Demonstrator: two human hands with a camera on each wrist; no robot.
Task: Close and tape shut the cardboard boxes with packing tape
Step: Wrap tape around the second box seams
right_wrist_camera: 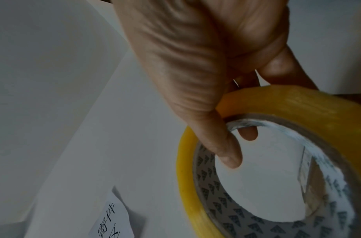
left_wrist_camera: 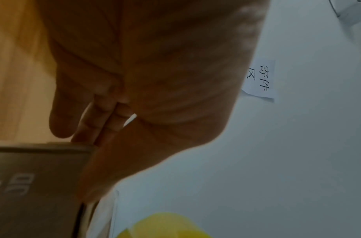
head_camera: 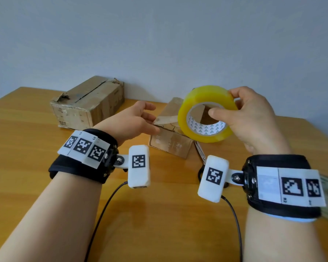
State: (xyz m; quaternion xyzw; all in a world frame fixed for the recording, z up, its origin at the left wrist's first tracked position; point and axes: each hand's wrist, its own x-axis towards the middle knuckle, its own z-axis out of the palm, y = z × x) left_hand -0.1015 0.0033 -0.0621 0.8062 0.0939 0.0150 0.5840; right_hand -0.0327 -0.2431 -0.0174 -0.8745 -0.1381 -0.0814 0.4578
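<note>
Above table [head_camera: 36,129], right hand [head_camera: 254,118] grips tape roll [head_camera: 206,114], thumb through core. Left hand [head_camera: 133,120] relaxed, fingers near small box [head_camera: 170,144] flap. Risk: flaps spring open before taping; loose tape end unlocated. Head view alone shows scissors [head_camera: 201,152], large box [head_camera: 87,103].

Black wristbands [head_camera: 80,171], white coded tags [head_camera: 83,146]

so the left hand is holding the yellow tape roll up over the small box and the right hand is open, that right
Not quite: the hands are swapped. In the head view the right hand grips the yellow tape roll above the small box, thumb through the core, as the right wrist view also shows. The left hand is the open one, reaching toward the box.
</note>
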